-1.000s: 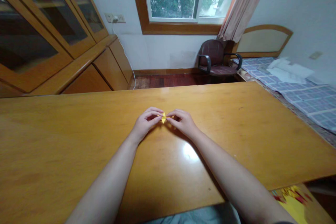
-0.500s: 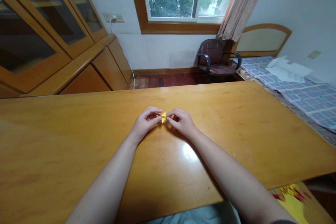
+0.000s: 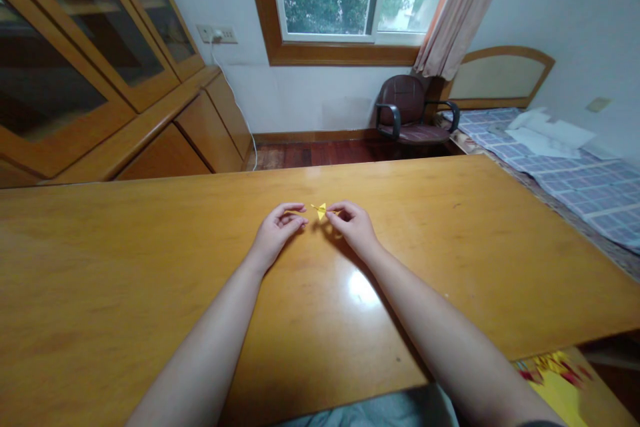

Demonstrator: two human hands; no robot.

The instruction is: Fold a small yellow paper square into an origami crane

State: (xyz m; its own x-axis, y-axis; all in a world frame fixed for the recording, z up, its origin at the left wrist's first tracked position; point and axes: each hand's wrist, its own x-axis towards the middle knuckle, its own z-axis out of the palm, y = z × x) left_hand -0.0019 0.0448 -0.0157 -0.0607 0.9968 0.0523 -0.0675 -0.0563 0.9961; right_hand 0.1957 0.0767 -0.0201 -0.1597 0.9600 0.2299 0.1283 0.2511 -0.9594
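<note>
A small yellow origami crane (image 3: 321, 211) is held just above the wooden table (image 3: 150, 267), its folded points sticking out to the left and to either side. My right hand (image 3: 353, 221) pinches its right end between thumb and forefinger. To the left of the crane, my left hand (image 3: 281, 228) is apart from it, with a gap between thumb and fingers and nothing between them. Part of the crane is hidden behind my right fingertips.
At the lower right, below the table's edge, lie yellow paper (image 3: 560, 393) and several yellow folded pieces (image 3: 550, 363). Beyond the table stand a brown armchair (image 3: 407, 107), a bed with a checked cover (image 3: 565, 173) and a glass-door cabinet (image 3: 125, 140).
My left fingers have come off the crane and opened. My right hand has shifted slightly right and away from me, carrying the crane with it.
</note>
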